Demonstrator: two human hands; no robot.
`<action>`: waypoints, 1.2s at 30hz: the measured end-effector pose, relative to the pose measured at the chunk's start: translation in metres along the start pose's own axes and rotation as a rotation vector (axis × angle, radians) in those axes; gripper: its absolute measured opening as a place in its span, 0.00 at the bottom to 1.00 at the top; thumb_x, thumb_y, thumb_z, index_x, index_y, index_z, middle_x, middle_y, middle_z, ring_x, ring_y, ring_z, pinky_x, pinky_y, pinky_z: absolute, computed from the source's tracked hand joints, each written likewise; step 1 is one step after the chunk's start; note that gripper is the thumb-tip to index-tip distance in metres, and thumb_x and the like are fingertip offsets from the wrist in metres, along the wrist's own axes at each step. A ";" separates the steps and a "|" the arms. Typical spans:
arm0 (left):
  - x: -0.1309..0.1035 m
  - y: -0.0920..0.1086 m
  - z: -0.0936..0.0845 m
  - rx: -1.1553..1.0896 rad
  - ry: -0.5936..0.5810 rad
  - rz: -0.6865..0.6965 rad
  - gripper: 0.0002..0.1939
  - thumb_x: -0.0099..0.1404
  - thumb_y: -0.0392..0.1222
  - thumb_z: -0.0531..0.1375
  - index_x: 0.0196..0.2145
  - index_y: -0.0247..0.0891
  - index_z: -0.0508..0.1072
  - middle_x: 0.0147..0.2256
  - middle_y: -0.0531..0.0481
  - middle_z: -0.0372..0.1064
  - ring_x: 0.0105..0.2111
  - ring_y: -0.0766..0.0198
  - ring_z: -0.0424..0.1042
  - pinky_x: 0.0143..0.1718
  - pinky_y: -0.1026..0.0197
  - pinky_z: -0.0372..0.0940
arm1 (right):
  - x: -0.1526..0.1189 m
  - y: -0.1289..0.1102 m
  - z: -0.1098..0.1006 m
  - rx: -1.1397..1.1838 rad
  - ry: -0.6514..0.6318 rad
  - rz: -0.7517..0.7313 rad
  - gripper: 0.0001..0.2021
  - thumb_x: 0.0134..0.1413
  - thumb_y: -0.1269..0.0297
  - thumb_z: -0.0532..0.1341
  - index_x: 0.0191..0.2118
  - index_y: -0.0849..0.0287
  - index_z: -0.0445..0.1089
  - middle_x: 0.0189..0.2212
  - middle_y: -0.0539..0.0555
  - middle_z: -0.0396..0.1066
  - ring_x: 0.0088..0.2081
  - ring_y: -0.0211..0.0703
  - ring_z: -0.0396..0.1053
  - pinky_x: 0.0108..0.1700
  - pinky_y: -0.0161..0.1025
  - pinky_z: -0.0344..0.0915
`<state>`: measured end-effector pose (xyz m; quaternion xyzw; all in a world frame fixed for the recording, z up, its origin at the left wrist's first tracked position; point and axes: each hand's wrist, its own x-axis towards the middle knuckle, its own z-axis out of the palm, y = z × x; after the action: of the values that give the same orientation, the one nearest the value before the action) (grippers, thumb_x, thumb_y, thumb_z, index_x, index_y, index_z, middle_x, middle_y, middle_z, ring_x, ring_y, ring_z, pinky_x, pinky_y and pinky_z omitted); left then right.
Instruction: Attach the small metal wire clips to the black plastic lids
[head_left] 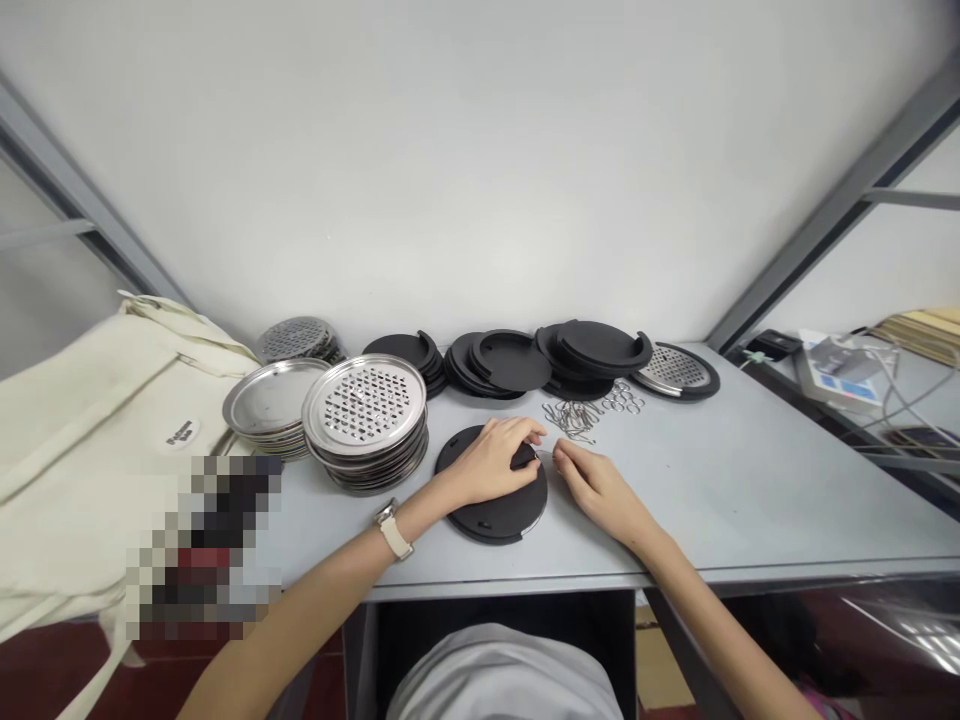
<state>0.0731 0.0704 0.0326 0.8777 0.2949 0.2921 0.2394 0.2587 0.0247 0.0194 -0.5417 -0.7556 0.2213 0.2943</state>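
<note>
A round black plastic disc [499, 520] lies flat on the table in front of me, a thin strip of metal showing along its right rim. My left hand [495, 465] rests over the disc, its fingers curled round a small black part [523, 457] at the disc's upper right. Just to the right, my right hand [596, 487] has thumb and fingers pinched together close to that part. Whatever is between those fingertips is too small to make out. Beyond the hands lie a pile of small metal hooks [574, 417] and several metal rings [624, 398].
Stacked metal grater discs [365, 405] and plain metal discs [276, 398] stand at the left. Black discs [512, 360] are piled along the wall, with an assembled grater [679, 370] at their right. A cream bag [97, 400] covers the table's left end.
</note>
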 end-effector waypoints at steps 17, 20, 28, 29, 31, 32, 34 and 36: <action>0.000 -0.005 0.003 0.069 0.031 0.003 0.12 0.61 0.35 0.57 0.43 0.39 0.63 0.43 0.50 0.67 0.45 0.59 0.66 0.50 0.56 0.58 | 0.005 -0.002 0.006 -0.133 -0.060 -0.072 0.14 0.65 0.64 0.44 0.28 0.56 0.58 0.24 0.53 0.66 0.29 0.44 0.65 0.32 0.37 0.58; 0.000 -0.004 0.003 0.080 0.022 0.009 0.11 0.61 0.35 0.57 0.42 0.39 0.63 0.43 0.50 0.68 0.45 0.60 0.67 0.49 0.57 0.57 | 0.005 -0.001 0.007 -0.144 -0.068 -0.084 0.15 0.65 0.64 0.44 0.27 0.56 0.58 0.24 0.53 0.65 0.29 0.44 0.64 0.32 0.37 0.58; 0.001 -0.004 0.002 0.055 0.007 0.029 0.13 0.61 0.33 0.57 0.44 0.38 0.63 0.43 0.50 0.69 0.44 0.60 0.69 0.48 0.57 0.57 | 0.005 0.002 0.007 -0.163 -0.087 -0.107 0.15 0.65 0.64 0.44 0.26 0.56 0.56 0.23 0.51 0.62 0.29 0.44 0.63 0.32 0.37 0.57; 0.001 -0.003 0.002 0.048 0.007 0.036 0.13 0.61 0.32 0.57 0.44 0.38 0.63 0.43 0.50 0.69 0.44 0.60 0.69 0.48 0.57 0.57 | 0.005 0.002 0.007 -0.164 -0.089 -0.113 0.15 0.65 0.64 0.44 0.26 0.56 0.56 0.23 0.51 0.62 0.29 0.44 0.62 0.32 0.38 0.57; 0.001 -0.003 0.001 0.035 0.005 0.044 0.14 0.61 0.32 0.57 0.45 0.38 0.63 0.44 0.49 0.69 0.44 0.60 0.69 0.48 0.57 0.57 | 0.005 0.002 0.008 -0.167 -0.087 -0.125 0.15 0.65 0.65 0.44 0.26 0.57 0.56 0.23 0.51 0.62 0.29 0.43 0.62 0.33 0.38 0.57; 0.001 -0.002 0.001 0.028 0.002 0.042 0.14 0.61 0.31 0.57 0.45 0.38 0.63 0.44 0.49 0.69 0.44 0.60 0.70 0.48 0.57 0.57 | 0.005 0.002 0.008 -0.171 -0.086 -0.132 0.14 0.64 0.65 0.44 0.26 0.57 0.56 0.23 0.51 0.62 0.28 0.43 0.62 0.33 0.38 0.57; 0.001 -0.002 0.000 0.011 -0.007 0.029 0.15 0.62 0.31 0.57 0.46 0.38 0.62 0.44 0.48 0.69 0.44 0.60 0.70 0.48 0.56 0.57 | 0.005 0.003 0.008 -0.178 -0.081 -0.142 0.13 0.63 0.67 0.46 0.26 0.57 0.57 0.22 0.51 0.62 0.28 0.43 0.61 0.33 0.38 0.57; 0.001 -0.001 0.000 -0.002 -0.013 0.017 0.15 0.62 0.31 0.56 0.46 0.39 0.62 0.44 0.48 0.69 0.44 0.59 0.70 0.49 0.56 0.57 | 0.005 0.004 0.009 -0.183 -0.074 -0.146 0.13 0.62 0.67 0.46 0.26 0.57 0.57 0.22 0.51 0.61 0.28 0.43 0.61 0.33 0.38 0.57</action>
<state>0.0735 0.0721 0.0327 0.8818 0.2856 0.2888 0.2396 0.2541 0.0304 0.0113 -0.5012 -0.8205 0.1492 0.2308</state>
